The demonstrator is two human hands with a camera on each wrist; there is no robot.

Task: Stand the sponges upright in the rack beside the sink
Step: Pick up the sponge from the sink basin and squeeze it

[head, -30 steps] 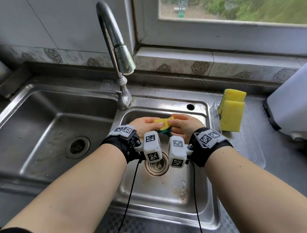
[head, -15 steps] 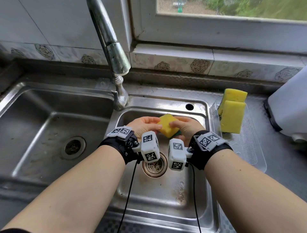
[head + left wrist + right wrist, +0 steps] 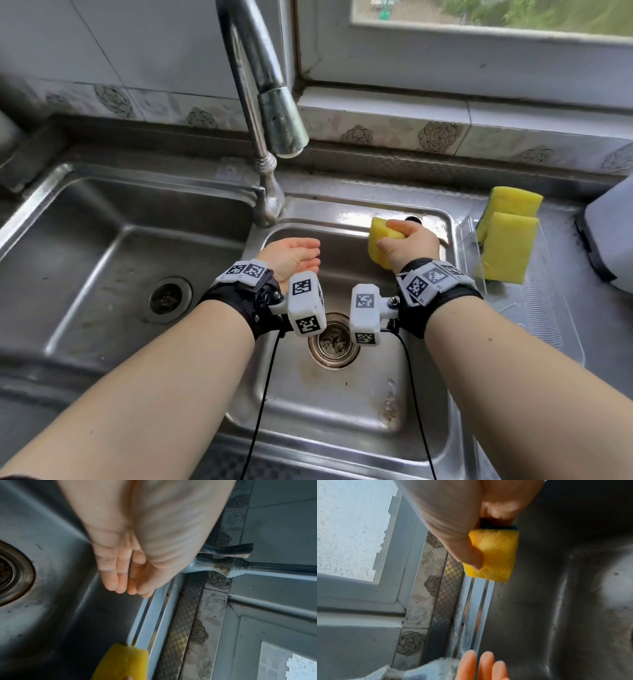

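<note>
My right hand grips a yellow sponge with a dark green scouring side, held above the small sink basin near its back right corner. The thumb presses the yellow face. My left hand hovers over the same basin, fingers straight and relaxed, holding nothing. Two yellow sponges stand upright in the clear plastic rack to the right of the sink. The held sponge shows at the bottom of the left wrist view.
A steel tap rises between the two basins, its spout over the small basin. The drain strainer lies below my wrists. A large basin lies to the left. A white appliance stands right of the rack.
The left hand has let go of the sponge and opened. The right hand alone has carried the sponge up and to the right, toward the rack.
</note>
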